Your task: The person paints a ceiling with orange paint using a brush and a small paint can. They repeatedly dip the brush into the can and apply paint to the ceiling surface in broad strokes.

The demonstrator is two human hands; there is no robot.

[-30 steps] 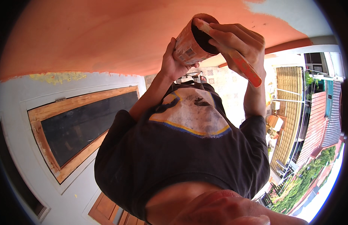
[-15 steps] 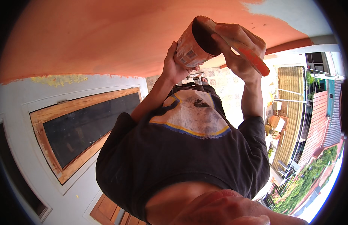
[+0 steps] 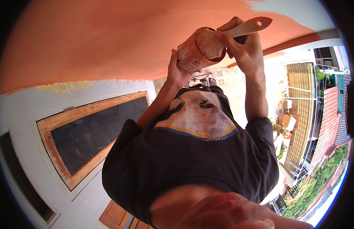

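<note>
Across the orange surface [image 3: 100,45], coated over most of what shows, though uneven in tone; pale and uncovered at the upper-right patch [image 3: 303,11], ragged along the border with the white wall [image 3: 16,114] (beside a flaky yellow strip [image 3: 66,87]). Seemingly well along in coverage, with that patch and perhaps the rough border left. Clasping a tilted, paint-smeared can [image 3: 187,55] around its side with the left hand [image 3: 180,74], near the orange surface. Gripping a brush [image 3: 254,26] with the right hand [image 3: 242,47], at the can's mouth. Impossible to tell how loaded.
</note>
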